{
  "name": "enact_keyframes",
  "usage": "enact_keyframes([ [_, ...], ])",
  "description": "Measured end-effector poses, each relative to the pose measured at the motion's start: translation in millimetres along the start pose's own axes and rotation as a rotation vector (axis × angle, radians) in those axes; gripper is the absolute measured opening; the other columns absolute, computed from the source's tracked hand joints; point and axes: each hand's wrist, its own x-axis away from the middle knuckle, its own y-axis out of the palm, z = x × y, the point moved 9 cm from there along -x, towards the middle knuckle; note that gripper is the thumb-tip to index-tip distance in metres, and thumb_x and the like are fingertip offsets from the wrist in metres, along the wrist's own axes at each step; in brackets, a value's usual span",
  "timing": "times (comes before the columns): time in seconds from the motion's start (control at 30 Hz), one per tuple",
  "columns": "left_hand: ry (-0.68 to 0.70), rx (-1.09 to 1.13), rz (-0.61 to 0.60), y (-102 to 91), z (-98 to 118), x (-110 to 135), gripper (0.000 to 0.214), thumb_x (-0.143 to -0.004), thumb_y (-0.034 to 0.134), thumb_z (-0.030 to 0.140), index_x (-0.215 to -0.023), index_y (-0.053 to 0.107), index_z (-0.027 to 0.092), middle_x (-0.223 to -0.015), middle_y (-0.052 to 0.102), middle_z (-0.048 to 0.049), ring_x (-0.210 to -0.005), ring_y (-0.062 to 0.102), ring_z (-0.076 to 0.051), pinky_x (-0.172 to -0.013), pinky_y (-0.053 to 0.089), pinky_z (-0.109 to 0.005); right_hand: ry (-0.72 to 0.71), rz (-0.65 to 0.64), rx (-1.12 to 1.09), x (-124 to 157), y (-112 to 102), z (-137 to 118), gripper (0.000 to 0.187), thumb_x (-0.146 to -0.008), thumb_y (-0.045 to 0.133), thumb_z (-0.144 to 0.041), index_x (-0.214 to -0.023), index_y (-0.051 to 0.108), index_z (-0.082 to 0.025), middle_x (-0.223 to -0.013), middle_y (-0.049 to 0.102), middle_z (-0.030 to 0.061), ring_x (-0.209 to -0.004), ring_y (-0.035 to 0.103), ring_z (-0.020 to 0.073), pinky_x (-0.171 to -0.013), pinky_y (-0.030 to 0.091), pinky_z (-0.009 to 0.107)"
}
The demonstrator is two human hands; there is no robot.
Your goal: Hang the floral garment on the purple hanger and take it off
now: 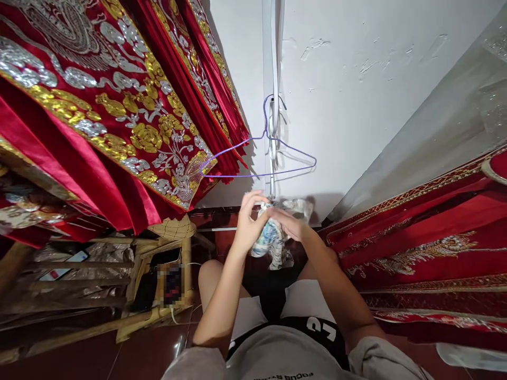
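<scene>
My left hand (pixel 251 220) is raised in front of me, with its fingers curled and its thumb reaching toward the other hand. Beside it, my right hand (pixel 288 224) has its fingers drawn together, their tips meeting the left hand. Both hands are at the top of a white-and-blue patterned thing (pixel 270 243), which looks like cloth; its kind is unclear and its upper part is partly covered by my fingers. Straight above hangs a purple wire hanger (pixel 259 175) with nothing on it, hooked on a white strap (pixel 273 58) that runs down the wall.
Red sequined hangings (pixel 150 121) crowd the left, and more red embroidered cloth (pixel 415 253) is at the right. A bamboo bench (pixel 134 322) at lower left carries a phone (pixel 65 265) and dark items. Behind everything is a white wall (pixel 356 105).
</scene>
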Motion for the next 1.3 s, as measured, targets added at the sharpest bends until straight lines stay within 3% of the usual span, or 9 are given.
enact_keyframes([
  [0.13, -0.209, 0.072, -0.376, 6.7, -38, 11, 0.048, -0.094, 0.055, 0.065, -0.105, 0.067, 0.021, -0.104, 0.069, -0.009, -0.102, 0.062, -0.027, -0.091, 0.05, -0.037, -0.039, -0.137, 0.21, -3, -11, -31, 0.023, -0.07, 0.082, -0.03, -0.085, 0.07, -0.017, -0.078, 0.07, 0.0016, -0.074, 0.065, 0.0194, -0.072, 0.052, 0.031],
  [0.27, -0.353, -0.205, -0.651, -5.0, -68, 40, 0.052, -0.091, 0.055, 0.066, -0.074, 0.06, 0.017, -0.071, 0.057, -0.0006, -0.07, 0.05, -0.018, -0.067, 0.041, -0.028, -0.305, 0.249, 0.392, -26, -75, -76, 0.028, -0.067, 0.068, -0.014, -0.093, 0.075, -0.017, -0.096, 0.076, 0.0049, -0.089, 0.067, 0.022, -0.084, 0.052, 0.032],
  [0.37, -0.325, -0.511, -0.598, -40.8, -73, 37, 0.046, -0.092, 0.055, 0.058, -0.071, 0.058, 0.017, -0.066, 0.055, 0.0012, -0.064, 0.046, -0.016, -0.063, 0.034, -0.026, -0.313, 0.414, 0.429, -51, -110, -73, 0.045, -0.07, 0.061, -0.015, -0.113, 0.076, -0.018, -0.115, 0.076, 0.0068, -0.104, 0.068, 0.0243, -0.097, 0.05, 0.036],
  [0.6, -0.274, -0.873, -0.435, -100.1, -62, -9, 0.009, -0.078, 0.05, 0.02, -0.072, 0.056, 0.023, -0.079, 0.066, -0.01, -0.077, 0.06, -0.027, -0.075, 0.042, -0.035, -0.171, 0.582, 0.487, -49, -147, -39, 0.024, -0.063, 0.059, -0.02, -0.078, 0.077, -0.014, -0.08, 0.076, 0.0079, -0.081, 0.069, 0.0264, -0.073, 0.049, 0.033],
  [0.8, 0.041, -0.82, -0.146, -98.2, -6, -73, 0.011, -0.085, 0.045, 0.028, -0.074, 0.043, 0.025, -0.082, 0.06, -0.0084, -0.077, 0.056, -0.025, -0.077, 0.044, -0.036, -0.18, 0.519, 0.433, -20, -138, -55, 0.027, -0.059, 0.058, -0.022, -0.076, 0.077, -0.015, -0.078, 0.076, 0.0061, -0.076, 0.066, 0.023, -0.066, 0.044, 0.03],
  [0.87, -0.048, -0.892, -0.143, -100.0, -13, -89, 0.016, -0.084, 0.047, 0.029, -0.069, 0.043, 0.025, -0.075, 0.059, -0.008, -0.072, 0.054, -0.025, -0.072, 0.042, -0.035, -0.17, 0.531, 0.446, -16, -136, -61, 0.025, -0.059, 0.059, -0.022, -0.075, 0.077, -0.015, -0.076, 0.075, 0.0057, -0.075, 0.065, 0.0226, -0.064, 0.043, 0.029],
  [1.07, -0.473, -0.954, -0.5, -102.2, -66, -83, 0.019, -0.072, 0.061, 0.028, -0.057, 0.052, 0.023, -0.062, 0.059, -0.0055, -0.062, 0.053, -0.023, -0.063, 0.036, -0.033, -0.181, 0.521, 0.417, -12, -131, -63, 0.02, -0.057, 0.06, -0.022, -0.07, 0.073, -0.016, -0.072, 0.071, 0.0039, -0.073, 0.062, 0.0211, -0.063, 0.042, 0.028],
  [1.2, -0.085, -0.924, -0.189, -103.4, -15, -99, 0.016, -0.074, 0.057, 0.025, -0.062, 0.046, 0.023, -0.065, 0.054, -0.0033, -0.064, 0.046, -0.02, -0.066, 0.036, -0.032, -0.193, 0.507, 0.395, -14, -126, -58, 0.016, -0.059, 0.058, -0.023, -0.068, 0.07, -0.016, -0.069, 0.068, 0.0024, -0.071, 0.059, 0.0189, -0.062, 0.041, 0.027],
  [1.3, 0.114, -0.698, -0.119, -91.1, 14, -108, 0.006, -0.08, 0.056, 0.025, -0.08, 0.059, 0.02, -0.075, 0.059, -0.0028, -0.07, 0.049, -0.019, -0.071, 0.04, -0.03, -0.19, 0.466, 0.372, -16, -120, -54, 0.021, -0.061, 0.056, -0.022, -0.073, 0.072, -0.016, -0.07, 0.067, 0.0021, -0.071, 0.059, 0.0184, -0.063, 0.043, 0.027],
])
